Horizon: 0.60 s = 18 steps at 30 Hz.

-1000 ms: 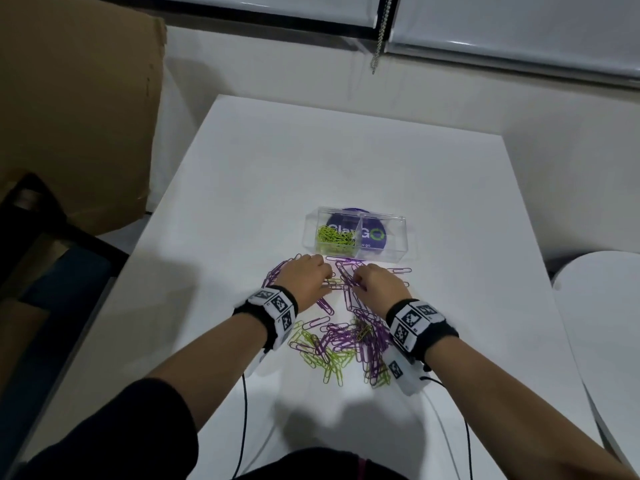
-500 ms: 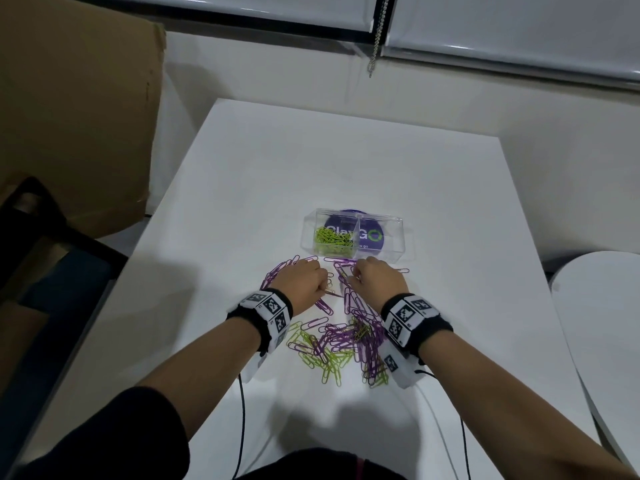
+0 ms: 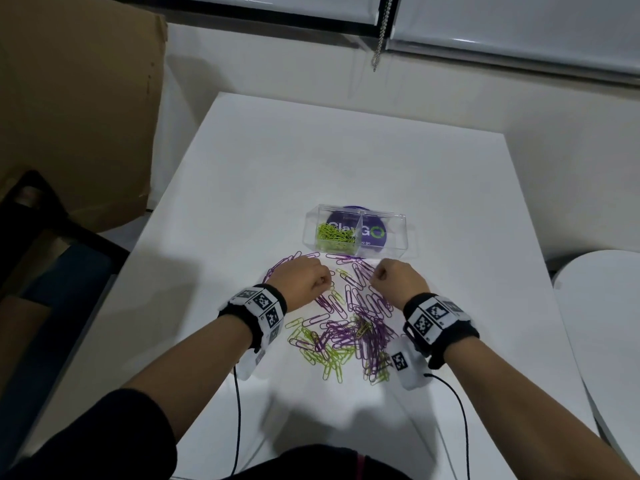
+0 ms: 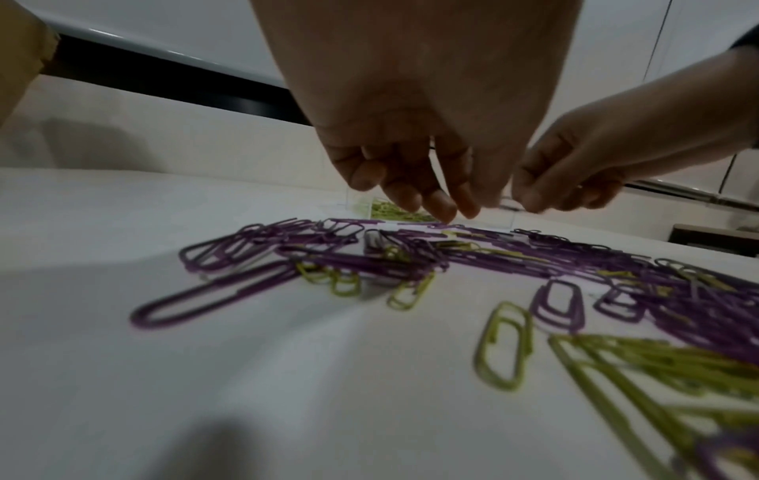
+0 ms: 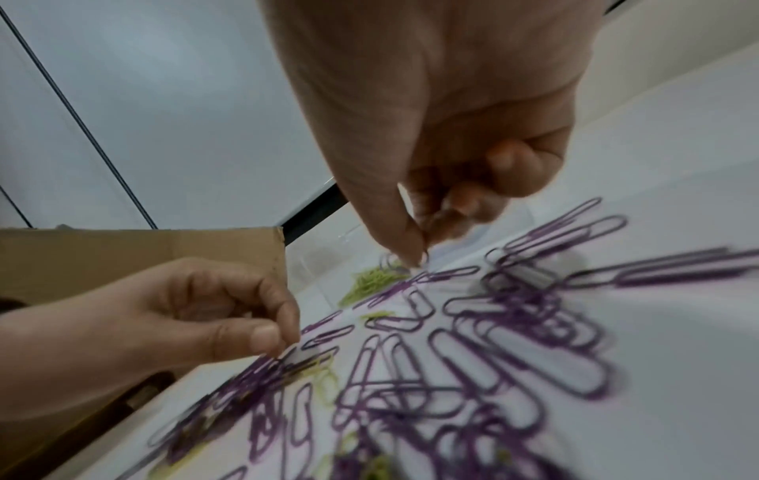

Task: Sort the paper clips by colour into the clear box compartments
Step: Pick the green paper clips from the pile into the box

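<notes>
1. Head view shows your left hand (image 3: 302,279) and right hand (image 3: 398,279) side by side over the far end of the loose clip pile, both above the near half of the white tabletop (image 3: 346,161).
2. Your right hand has thumb and forefinger pressed together on a purple clip (image 5: 404,261), seen from the right wrist; the other fingers (image 5: 513,162) curl into the palm.
3. Your left hand has its fingers bent down with thumb and forefinger tips meeting; I cannot tell whether they hold a clip.
4. Purple paper clips (image 3: 360,299) and green paper clips (image 3: 325,355) lie mixed on the tabletop between your wrists, green mostly toward the near edge.
5. Just beyond your knuckles stands the clear box (image 3: 398,251), near the tabletop's centre; its left compartment holds sorted green clips (image 3: 334,235), and its right one shows only a purple label beneath.
6. Brown cardboard (image 3: 76,105) stands off the left edge.
</notes>
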{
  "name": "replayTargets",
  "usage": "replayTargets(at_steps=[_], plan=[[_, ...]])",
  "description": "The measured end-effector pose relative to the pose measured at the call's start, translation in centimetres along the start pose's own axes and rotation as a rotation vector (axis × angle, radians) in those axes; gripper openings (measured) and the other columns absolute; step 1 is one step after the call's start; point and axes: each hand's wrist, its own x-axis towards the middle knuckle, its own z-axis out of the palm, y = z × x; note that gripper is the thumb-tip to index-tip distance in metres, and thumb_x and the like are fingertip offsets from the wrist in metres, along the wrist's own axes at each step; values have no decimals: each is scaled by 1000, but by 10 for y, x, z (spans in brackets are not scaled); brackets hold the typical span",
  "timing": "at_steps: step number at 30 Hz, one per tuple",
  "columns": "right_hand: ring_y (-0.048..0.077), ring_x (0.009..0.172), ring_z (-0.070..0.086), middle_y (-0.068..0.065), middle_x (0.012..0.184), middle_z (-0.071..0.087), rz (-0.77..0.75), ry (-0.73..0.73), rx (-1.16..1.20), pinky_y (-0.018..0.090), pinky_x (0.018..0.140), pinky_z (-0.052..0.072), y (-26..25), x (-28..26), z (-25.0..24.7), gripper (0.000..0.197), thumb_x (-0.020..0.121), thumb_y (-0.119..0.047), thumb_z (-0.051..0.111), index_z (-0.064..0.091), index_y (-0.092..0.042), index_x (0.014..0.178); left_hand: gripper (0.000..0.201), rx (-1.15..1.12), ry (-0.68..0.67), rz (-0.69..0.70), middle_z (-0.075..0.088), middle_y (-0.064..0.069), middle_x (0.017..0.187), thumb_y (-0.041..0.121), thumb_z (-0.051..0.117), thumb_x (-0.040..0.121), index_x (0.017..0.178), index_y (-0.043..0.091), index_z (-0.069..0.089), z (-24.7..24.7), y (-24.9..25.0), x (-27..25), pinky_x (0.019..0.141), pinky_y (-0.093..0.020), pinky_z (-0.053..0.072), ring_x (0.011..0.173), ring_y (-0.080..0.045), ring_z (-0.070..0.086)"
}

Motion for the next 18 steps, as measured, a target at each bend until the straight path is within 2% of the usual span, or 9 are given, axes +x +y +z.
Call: replayTargets(at_steps=[3, 6, 10, 15, 18], plan=[[25, 97, 61, 7, 108, 63, 8, -28, -60, 31, 80, 47, 7, -5, -1, 15, 89, -23, 52, 59, -13, 98, 24, 94, -15, 1, 62, -1, 110, 31, 48, 95, 111, 20, 63, 0, 2, 4, 85, -33, 44, 109, -19, 52], [26, 101, 60, 8, 115, 59, -132, 32, -84, 34, 83, 47, -7, -2, 5, 21, 92, -22, 50, 58, -12, 108, 27, 172, -73, -20, 58, -2, 117, 32, 51, 93, 114, 18, 59, 5, 6, 9, 87, -34, 43, 114, -22, 50], [28, 110, 55, 10, 122, 56, -255, 6, -150, 38, 88, 46, -32, 9, 20, 27, 94, -22, 48, 55, -10, 118, 22, 197, -64, -62, 59, -7, 111, 23, 47, 93, 104, 14, 63, 6, 12, 13, 84, -38, 45, 109, -27, 53], [31, 105, 56, 15, 114, 58, -174, -14, -169, 38, 83, 47, -41, 19, 27, 21, 93, -15, 44, 57, -5, 105, 23, 239, -69, -23, 56, -10, 111, 20, 44, 94, 105, 10, 62, 7, 8, 11, 81, -39, 43, 107, -29, 51], [30, 97, 56, 13, 99, 58, -210, -42, -94, 37, 80, 46, -36, 17, 22, 14, 89, -13, 49, 60, -6, 94, 22, 221, -81, 2, 55, -9, 112, 20, 43, 95, 102, 10, 61, 5, 8, 8, 82, -37, 42, 107, -27, 51]])
